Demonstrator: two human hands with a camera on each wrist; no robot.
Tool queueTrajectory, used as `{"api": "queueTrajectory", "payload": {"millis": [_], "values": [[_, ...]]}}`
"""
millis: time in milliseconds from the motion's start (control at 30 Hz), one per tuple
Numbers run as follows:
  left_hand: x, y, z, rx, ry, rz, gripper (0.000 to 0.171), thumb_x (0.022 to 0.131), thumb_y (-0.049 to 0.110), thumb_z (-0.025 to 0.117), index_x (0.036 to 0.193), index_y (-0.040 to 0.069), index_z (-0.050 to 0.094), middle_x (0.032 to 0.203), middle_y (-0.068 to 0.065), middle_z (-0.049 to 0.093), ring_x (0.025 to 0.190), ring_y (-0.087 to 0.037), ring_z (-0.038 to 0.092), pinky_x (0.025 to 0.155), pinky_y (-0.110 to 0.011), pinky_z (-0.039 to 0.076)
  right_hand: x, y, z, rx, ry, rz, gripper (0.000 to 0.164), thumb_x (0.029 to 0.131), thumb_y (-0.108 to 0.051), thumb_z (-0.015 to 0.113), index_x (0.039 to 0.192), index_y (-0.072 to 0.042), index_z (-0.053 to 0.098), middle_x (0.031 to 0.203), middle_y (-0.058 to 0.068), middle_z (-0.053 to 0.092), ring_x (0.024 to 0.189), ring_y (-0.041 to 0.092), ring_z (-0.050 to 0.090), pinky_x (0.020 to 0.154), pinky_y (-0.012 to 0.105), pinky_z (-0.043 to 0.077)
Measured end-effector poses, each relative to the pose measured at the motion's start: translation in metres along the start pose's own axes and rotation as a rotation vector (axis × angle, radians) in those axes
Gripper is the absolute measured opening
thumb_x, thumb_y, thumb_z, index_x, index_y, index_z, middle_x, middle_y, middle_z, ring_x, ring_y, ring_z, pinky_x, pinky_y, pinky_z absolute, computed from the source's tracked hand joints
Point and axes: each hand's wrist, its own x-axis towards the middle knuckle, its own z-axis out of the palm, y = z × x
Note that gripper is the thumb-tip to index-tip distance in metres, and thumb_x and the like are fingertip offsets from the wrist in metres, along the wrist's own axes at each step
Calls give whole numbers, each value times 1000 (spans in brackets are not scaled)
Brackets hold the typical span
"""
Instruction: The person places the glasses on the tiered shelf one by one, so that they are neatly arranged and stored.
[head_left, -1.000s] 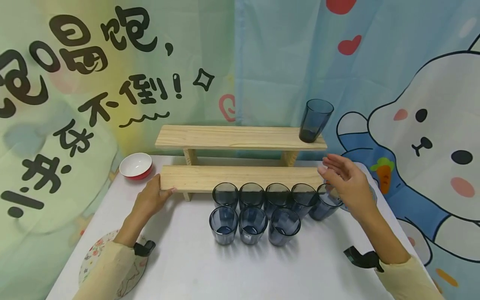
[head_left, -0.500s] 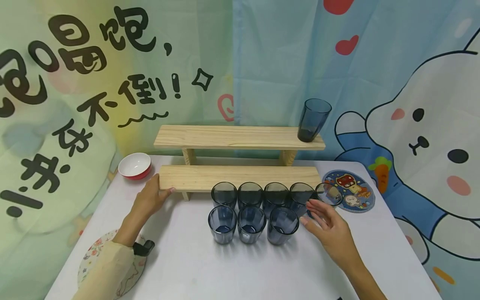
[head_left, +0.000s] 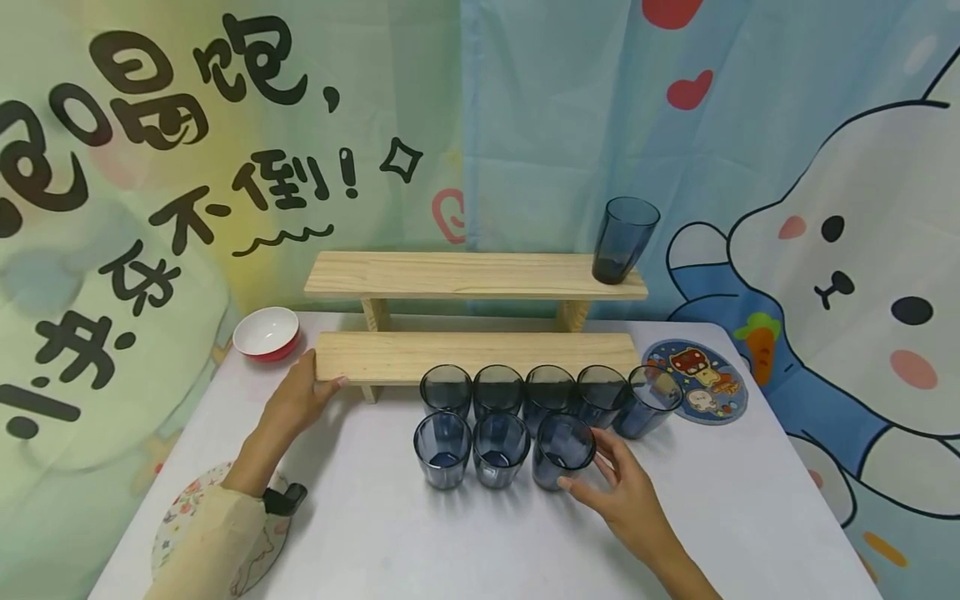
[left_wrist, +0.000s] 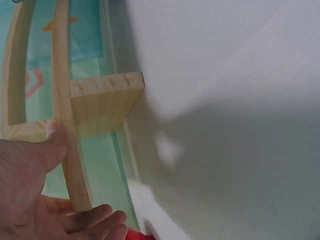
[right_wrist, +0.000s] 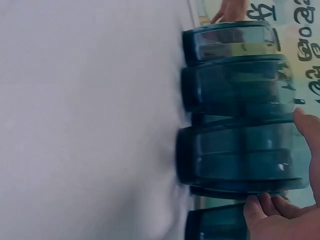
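Note:
My left hand [head_left: 300, 396] holds the left end of the lower board of a two-tier wooden shelf [head_left: 472, 354], thumb on the front edge and fingers round the end. In the left wrist view the thumb lies against the board [left_wrist: 62, 95]. My right hand [head_left: 626, 496] is at the rightmost front glass [head_left: 562, 454], a blue tinted tumbler upright on the table; thumb and fingers lie on opposite sides of it. The right wrist view shows this glass [right_wrist: 240, 155] between thumb and fingertips. Beside it stand two more front glasses [head_left: 501, 450], with several others [head_left: 550, 392] behind.
One tall blue glass [head_left: 624, 242] stands at the right end of the upper board [head_left: 450, 273]. A red-and-white bowl [head_left: 266, 333] sits back left, a patterned round mat [head_left: 191, 508] lies under the left forearm, and a blue cartoon mat [head_left: 705, 383] lies at right.
My right hand has come from beside the right end of the lower board, down and left, to the rightmost front glass. The left hand stays on the shelf end.

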Motion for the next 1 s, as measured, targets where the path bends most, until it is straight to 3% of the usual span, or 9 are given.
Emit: {"api": "queueTrajectory", "payload": {"millis": [100, 300, 600, 1000], "values": [[0, 1, 1, 11, -2, -2, 85, 107, 36, 62, 158, -17, 17, 156, -45, 34, 147, -58, 35, 117, -68, 32, 3, 5, 5, -3, -1, 0, 88, 86, -24, 91, 156, -3, 41, 160, 19, 43, 152, 38, 40, 119, 31, 33], [-1, 1, 0, 20, 0, 5, 85, 107, 36, 63, 157, -17, 19, 153, -45, 37, 144, -59, 39, 114, -68, 35, 7, 12, 10, 19, 0, -15, 84, 84, -21, 92, 152, -3, 45, 155, 17, 48, 150, 36, 42, 118, 27, 33], [-2, -1, 0, 15, 7, 0, 85, 106, 37, 64, 157, -15, 20, 152, -45, 39, 143, -58, 41, 113, -69, 37, 9, 13, 15, 4, 0, -41, 86, 83, -18, 92, 152, 1, 44, 156, 20, 48, 152, 31, 38, 122, 43, 29], [-2, -2, 1, 18, 25, 24, 82, 107, 36, 64, 158, -14, 22, 152, -44, 40, 143, -58, 41, 113, -69, 37, 9, 15, 15, -11, 18, -64, 79, 83, -19, 92, 149, -3, 51, 152, 15, 53, 148, 28, 42, 121, 41, 32]]}}
